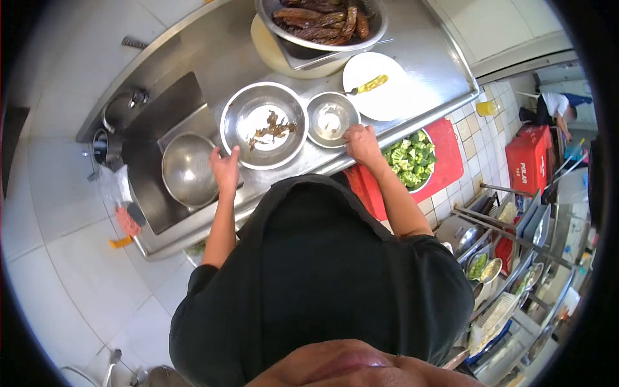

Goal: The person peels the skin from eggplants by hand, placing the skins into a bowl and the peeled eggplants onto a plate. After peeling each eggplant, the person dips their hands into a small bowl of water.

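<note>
My right hand has its fingers closed at the rim of a small metal bowl, which has a little pale residue inside. To its left stands a larger metal bowl with brown scraps on its bottom. My left hand, thumb and fingers apart, is between that larger bowl and a rounded metal bowl at the sink. Its thumb is right by the larger bowl's rim, and its fingertips overlap the edge of the one at the sink.
A bowl of long dark brown cooked pieces stands at the back. A yellow-handled utensil lies on a white plate. Broccoli fills a bowl over a red board. The sink is left; a person bends at far right.
</note>
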Tool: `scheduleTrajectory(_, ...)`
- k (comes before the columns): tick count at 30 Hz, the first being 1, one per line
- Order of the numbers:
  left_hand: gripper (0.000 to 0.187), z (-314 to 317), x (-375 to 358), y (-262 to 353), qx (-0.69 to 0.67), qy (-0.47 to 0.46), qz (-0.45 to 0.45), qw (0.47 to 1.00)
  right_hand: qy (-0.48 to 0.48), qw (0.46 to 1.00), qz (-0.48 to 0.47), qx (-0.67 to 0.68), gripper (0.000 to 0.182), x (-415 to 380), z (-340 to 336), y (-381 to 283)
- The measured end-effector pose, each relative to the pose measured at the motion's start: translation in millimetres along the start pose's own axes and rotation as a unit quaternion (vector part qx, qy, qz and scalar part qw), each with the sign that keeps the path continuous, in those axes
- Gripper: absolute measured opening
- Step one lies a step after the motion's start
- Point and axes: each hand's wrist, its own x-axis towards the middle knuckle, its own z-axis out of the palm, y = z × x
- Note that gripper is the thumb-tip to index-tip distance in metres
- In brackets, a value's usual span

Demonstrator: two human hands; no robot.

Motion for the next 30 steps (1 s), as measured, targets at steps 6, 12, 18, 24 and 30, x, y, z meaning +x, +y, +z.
scheduleTrajectory(6, 0.040, -2, 32, 163, -0.038, 0.060, 0.275, 0.959, -0.012, 0.997, 0.057, -0.043, 0.015, 19, 13, -7)
scheduleTrajectory(12, 0.030, 74, 84, 335, -0.113, -0.118, 0.401, 0.901, -0.069, 0.992, 0.068, -0.085, 0.023, 33, 20, -17)
scheduleTrajectory(18, 0.042, 209, 155, 420, 0.083, -0.199, 0.344, 0.914, 0.016, 0.997, 0.065, -0.023, 0.021, 44, 25, -17)
scheduleTrajectory(24, 0.038, 268, 178, 431, 0.110, -0.239, 0.291, 0.920, 0.002, 0.997, 0.066, -0.036, 0.018, 43, 25, -13)
scheduleTrajectory(30, 0.027, 245, 172, 428, -0.032, -0.275, 0.274, 0.921, -0.003, 0.998, 0.066, -0.015, 0.018, 43, 13, -12)
